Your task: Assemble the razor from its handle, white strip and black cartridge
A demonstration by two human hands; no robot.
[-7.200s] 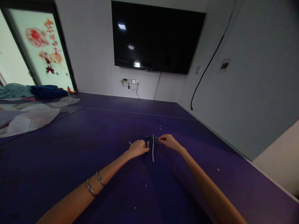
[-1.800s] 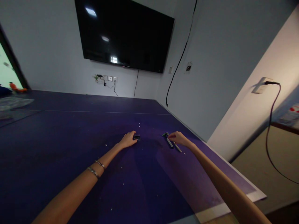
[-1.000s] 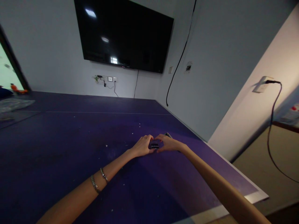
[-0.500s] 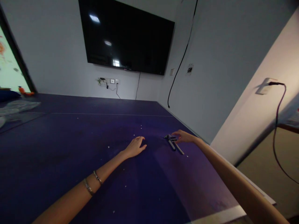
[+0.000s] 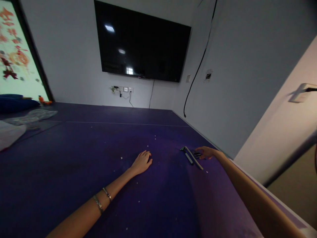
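My left hand [image 5: 141, 162] rests palm down on the purple tabletop [image 5: 160, 185], fingers stretched out, with nothing in it. Farther right, my right hand [image 5: 206, 152] has its fingertips closed on a small dark piece [image 5: 197, 154] with silvery streaks; its kind is too small to make out. Just left of that hand lies what looks like a razor [image 5: 188, 157], with a dark head and a grey-and-dark handle. Beside it, nearly parallel, is a long, pale, slightly curved strip [image 5: 195, 160]. Two bracelets [image 5: 102, 200] circle my left forearm.
White specks [image 5: 121, 158] are scattered over the tabletop. Clear plastic sheeting [image 5: 37, 115] and a blue bundle [image 5: 17, 103] lie at far left, near a small orange object [image 5: 43, 100]. A black cable [image 5: 195, 76] hangs by the right wall. A television [image 5: 143, 43] is mounted behind.
My right hand has drawn the small dark piece rightward, off the razor and pale strip. The left hand has settled flatter, a little left. The view has shifted slightly left.
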